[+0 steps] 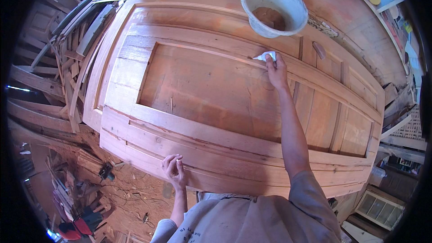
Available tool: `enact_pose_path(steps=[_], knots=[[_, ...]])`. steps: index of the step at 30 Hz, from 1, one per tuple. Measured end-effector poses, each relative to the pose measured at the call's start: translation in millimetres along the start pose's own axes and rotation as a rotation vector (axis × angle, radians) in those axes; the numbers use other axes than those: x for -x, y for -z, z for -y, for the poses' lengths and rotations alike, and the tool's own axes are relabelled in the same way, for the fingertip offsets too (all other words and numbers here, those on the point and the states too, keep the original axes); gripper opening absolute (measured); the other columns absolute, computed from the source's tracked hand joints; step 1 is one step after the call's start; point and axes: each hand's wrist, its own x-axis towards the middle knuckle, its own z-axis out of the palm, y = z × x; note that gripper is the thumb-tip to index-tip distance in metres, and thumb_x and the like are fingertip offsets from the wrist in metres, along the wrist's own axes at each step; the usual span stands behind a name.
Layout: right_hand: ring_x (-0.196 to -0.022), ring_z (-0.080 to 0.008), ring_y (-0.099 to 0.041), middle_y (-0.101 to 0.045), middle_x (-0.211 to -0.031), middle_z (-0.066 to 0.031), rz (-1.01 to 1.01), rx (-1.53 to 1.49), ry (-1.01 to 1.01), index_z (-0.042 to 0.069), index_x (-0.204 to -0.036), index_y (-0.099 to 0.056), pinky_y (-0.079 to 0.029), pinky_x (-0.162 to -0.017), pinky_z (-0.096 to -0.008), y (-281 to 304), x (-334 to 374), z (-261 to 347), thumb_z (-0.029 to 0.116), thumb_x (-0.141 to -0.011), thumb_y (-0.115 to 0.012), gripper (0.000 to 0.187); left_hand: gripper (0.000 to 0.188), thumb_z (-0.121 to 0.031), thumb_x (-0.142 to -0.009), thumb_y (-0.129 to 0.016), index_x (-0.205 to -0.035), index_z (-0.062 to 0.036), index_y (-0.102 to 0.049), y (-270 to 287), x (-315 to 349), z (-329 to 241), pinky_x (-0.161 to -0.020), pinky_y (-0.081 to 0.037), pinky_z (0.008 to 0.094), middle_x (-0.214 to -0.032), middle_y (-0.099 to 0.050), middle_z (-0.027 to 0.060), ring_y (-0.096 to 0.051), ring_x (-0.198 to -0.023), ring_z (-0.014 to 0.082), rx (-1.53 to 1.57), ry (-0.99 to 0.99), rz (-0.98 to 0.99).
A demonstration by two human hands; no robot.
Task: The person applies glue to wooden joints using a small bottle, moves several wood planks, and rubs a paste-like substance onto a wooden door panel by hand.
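A wooden door frame (193,38) with a large rectangular opening lies flat in front of me, on top of other panelled doors. My right hand (276,72) reaches across to the frame's far rail. Its fingers close on a small white squeeze bottle (267,56) with a narrow nozzle, tipped to the left, the tip at a dark spot on the rail. What comes out of the tip is too small to make out. My left hand (173,168) hovers by the near edge, fingers curled; whether anything is in them is hidden.
A grey bucket (294,11) with brown powder inside stands beyond the bottle. A small brown block (319,50) lies on the far panelled door. Stacked wood offcuts (74,63) crowd the left side. Wood shavings (135,198) cover the floor. A louvred panel (380,209) sits at lower right.
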Motion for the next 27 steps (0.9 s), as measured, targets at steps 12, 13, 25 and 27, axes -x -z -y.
enact_pose_path(steps=[12,13,25,27], knots=[[-0.068,-0.0157,-0.058,-0.064,-0.080,-0.0108,-0.027,0.015,-0.003,0.003,-0.102,-0.057,-0.047,-0.065,-0.0314,0.5,0.7,-1.7,0.032,-0.094,-0.055,0.030,0.021,-0.021,-0.091,-0.056,-0.088,-0.0034,-0.067,-1.4,-0.2,0.9,-0.089,-0.038,0.0359,-0.096,-0.063,0.0084,-0.052,-0.099,0.0230,0.011,-0.024,-0.012],[-0.069,-0.0157,-0.058,-0.064,-0.081,-0.0109,-0.027,0.006,-0.003,0.003,-0.102,-0.057,-0.047,-0.065,-0.0314,1.7,1.0,-1.9,0.032,-0.094,-0.055,0.030,0.021,-0.021,-0.091,-0.056,-0.088,-0.0032,-0.067,-1.2,-0.3,0.6,-0.089,-0.038,0.0360,-0.096,-0.063,0.0084,-0.052,-0.099,0.0230,0.014,-0.022,-0.013],[-0.070,-0.0162,-0.058,-0.064,-0.082,-0.0103,-0.022,0.008,-0.017,0.002,-0.103,-0.057,-0.047,-0.066,-0.0304,8.3,4.5,2.1,0.033,-0.094,-0.054,0.032,0.021,-0.021,-0.090,-0.057,-0.088,-0.0032,-0.068,-2.2,0.1,1.7,-0.090,-0.037,0.0360,-0.096,-0.063,0.0085,-0.053,-0.098,0.0230,0.069,0.003,-0.016],[-0.070,-0.0164,-0.058,-0.064,-0.082,-0.0106,-0.010,0.042,-0.017,0.002,-0.103,-0.056,-0.047,-0.066,-0.0305,9.4,5.0,8.3,0.032,-0.094,-0.055,0.032,0.018,-0.021,-0.088,-0.059,-0.087,-0.0054,-0.069,-2.7,0.4,1.9,-0.091,-0.035,0.0367,-0.096,-0.064,0.0073,-0.053,-0.098,0.0227,0.084,0.014,-0.033]])
